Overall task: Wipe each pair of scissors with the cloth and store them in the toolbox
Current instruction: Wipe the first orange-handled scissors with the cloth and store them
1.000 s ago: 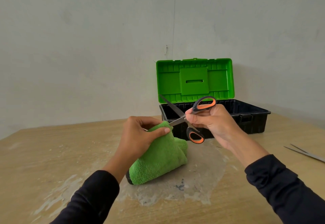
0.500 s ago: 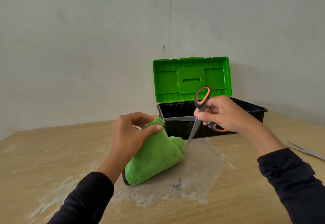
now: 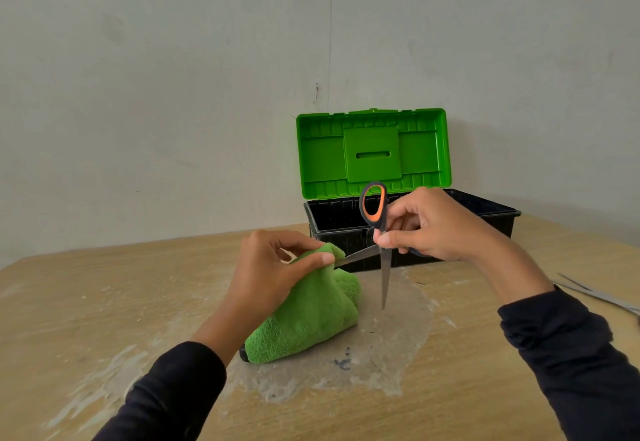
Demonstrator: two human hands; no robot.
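Observation:
My right hand grips a pair of scissors with black and orange handles, blades spread apart. One blade points down toward the table; the other runs left into the fold of a green cloth. My left hand pinches the top of that cloth around the blade tip. Behind them stands the toolbox, a black tub with its green lid raised upright.
More metal scissor blades lie on the wooden table at the right edge of view. A pale dried stain covers the table under the cloth. A plain wall stands close behind the toolbox.
My right hand has turned the scissors so one handle loop points up and one blade hangs down. The other blade has slid into the cloth that my left hand pinches.

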